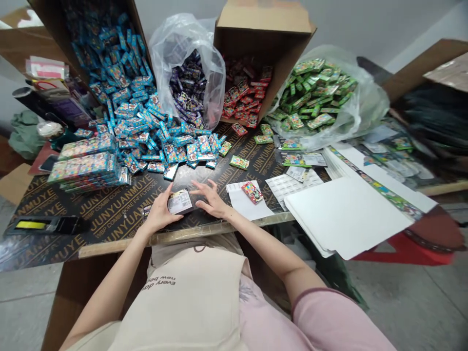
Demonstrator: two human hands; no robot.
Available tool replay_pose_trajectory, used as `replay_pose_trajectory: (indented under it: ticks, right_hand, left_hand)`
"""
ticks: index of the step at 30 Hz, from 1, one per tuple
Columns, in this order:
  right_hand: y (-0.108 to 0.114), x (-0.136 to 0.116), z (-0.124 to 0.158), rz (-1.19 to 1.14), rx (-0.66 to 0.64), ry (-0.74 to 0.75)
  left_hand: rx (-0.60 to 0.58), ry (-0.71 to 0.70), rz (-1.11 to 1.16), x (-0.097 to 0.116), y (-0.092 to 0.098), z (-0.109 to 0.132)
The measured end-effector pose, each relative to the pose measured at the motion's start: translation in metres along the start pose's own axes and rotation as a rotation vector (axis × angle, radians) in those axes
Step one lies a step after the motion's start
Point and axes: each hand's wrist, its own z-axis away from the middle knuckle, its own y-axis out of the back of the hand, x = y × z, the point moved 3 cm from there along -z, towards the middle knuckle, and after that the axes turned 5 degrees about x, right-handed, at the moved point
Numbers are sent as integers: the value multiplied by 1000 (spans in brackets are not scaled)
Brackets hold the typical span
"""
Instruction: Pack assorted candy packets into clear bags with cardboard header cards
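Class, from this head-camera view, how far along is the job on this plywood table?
Looks done: stacked bundles of packets at the left. In hand: the left hand holds one packet, the right hand beside it. Remaining: loose blue packets, red packets in a box, green packets in a bag.

Huge spill of blue foil packets (139, 122) pouring from a tipped cardboard box (47, 29) across the plywood tabletop (109, 214) stamped JUNYUANMUYE, and right beside it a clear plastic bag (175, 39) crammed with purple packets (186, 87)! Next along, an open carton (263, 19) of red packets (243, 95), then green packets (314, 92) heaped in another clear bag (365, 107). Over on the left, shrink-wrapped bundles (86, 161) stacked against the blue spill, a black-and-yellow tool (44, 225) lying near the table edge, and on the right, white card sheets (347, 214) jutting past the edge above a red plastic stool (402, 248)
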Motion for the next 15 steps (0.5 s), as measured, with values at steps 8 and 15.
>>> replay_pose_trajectory:
  ticks: [8,15]
  right_hand:
    - [112,128,-15,482,343,-587]
    - [61,36,-9,-149,17,-94]
  left_hand:
    - [-24,-35,-140,-4,-10,-3]
    - [189,215,441,40,-7,-19]
